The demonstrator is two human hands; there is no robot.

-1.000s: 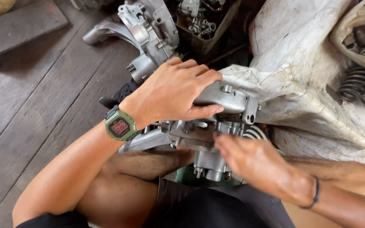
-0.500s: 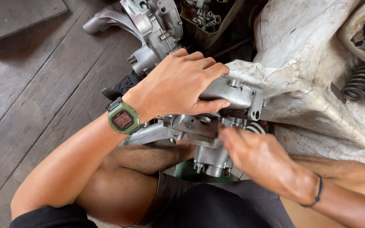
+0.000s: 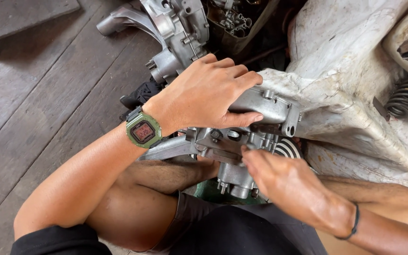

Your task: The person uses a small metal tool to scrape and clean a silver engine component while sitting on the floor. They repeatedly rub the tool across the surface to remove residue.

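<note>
A grey cast-metal engine casing (image 3: pixel 265 106) rests over my lap between my knees. My left hand (image 3: pixel 208 94), with a green watch on its wrist, lies flat over the top of the casing and clamps it, thumb along its front face. My right hand (image 3: pixel 289 182) reaches in from the lower right. Its fingertips pinch at a small spot on the casing's lower front, beside a ribbed round part (image 3: pixel 288 148); what they pinch is hidden. A cylindrical boss with studs (image 3: pixel 232 182) hangs below the casing.
A second grey engine casing (image 3: pixel 175 33) lies on the dark wooden floor (image 3: pixel 38 94) ahead. A dirty white sack (image 3: pixel 350 80) fills the right side, with a coil spring (image 3: pixel 404 97) beyond it. A box of small metal parts (image 3: pixel 232 19) sits at the top.
The view has shifted slightly. My left hand keeps its hold on the casing, and my right hand's fingers have crept a little up toward the casing's front.
</note>
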